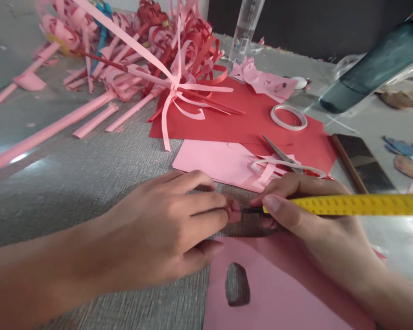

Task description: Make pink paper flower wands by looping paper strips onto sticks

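My left hand [179, 220] reaches in from the left, palm down and closed. Between its fingertips is a small pink paper piece [234, 210]. From the right, my right hand [306, 220] grips a long yellow-handled tool [358, 205] with a dotted texture. The tool's thin dark tip points left at the small piece; whether they touch I cannot tell. Below the hands lies a pink paper sheet [278, 288] with a rounded hole cut through it. More pink paper [209, 160] lies just beyond my fingers, beside scissors [278, 151] whose handles are partly hidden.
Red paper [206, 123] lies behind, with a white tape roll [289, 117] on it. Paper flowers with rolled stems [106, 78] fill the far left. A clear bottle [244, 32], a dark bottle [368, 68] and a phone-like dark slab [365, 165] stand or lie farther right.
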Demonstrator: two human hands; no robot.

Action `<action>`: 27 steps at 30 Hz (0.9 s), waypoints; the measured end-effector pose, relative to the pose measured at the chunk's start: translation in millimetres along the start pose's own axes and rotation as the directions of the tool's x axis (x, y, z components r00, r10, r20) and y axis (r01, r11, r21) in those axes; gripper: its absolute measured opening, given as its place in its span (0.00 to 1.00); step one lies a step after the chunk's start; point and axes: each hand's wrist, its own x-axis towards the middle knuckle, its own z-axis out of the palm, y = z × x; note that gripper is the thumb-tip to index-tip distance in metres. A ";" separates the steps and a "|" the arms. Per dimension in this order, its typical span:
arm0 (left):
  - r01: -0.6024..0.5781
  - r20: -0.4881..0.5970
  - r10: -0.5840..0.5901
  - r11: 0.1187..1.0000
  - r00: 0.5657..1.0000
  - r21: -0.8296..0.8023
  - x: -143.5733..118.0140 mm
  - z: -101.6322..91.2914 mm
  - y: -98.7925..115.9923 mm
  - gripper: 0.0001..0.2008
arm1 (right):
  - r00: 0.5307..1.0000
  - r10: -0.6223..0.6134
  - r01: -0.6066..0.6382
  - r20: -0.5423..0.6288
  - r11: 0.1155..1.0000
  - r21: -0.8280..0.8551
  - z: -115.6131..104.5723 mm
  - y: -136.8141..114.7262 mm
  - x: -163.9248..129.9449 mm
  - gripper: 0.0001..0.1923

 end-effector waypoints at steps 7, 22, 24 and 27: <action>-0.017 -0.018 0.016 1.000 1.000 -0.021 2.0 1.4 -1.9 0.10 | 1.000 0.018 -0.018 -0.002 1.000 0.009 -1.5 1.9 -1.5 0.11; -0.020 -0.050 0.017 0.998 0.999 -0.061 0.8 2.3 -5.3 0.16 | 0.999 -0.040 0.040 -0.003 0.997 0.061 0.2 0.8 1.5 0.04; -0.021 -0.056 0.017 0.998 0.998 -0.064 1.1 3.3 -5.8 0.14 | 0.999 -0.045 0.046 -0.014 0.998 0.048 0.8 0.8 1.6 0.05; -0.012 -0.050 0.008 0.998 0.999 -0.068 0.5 3.8 -5.9 0.12 | 0.999 -0.033 0.034 -0.023 0.999 0.026 1.1 0.3 1.3 0.05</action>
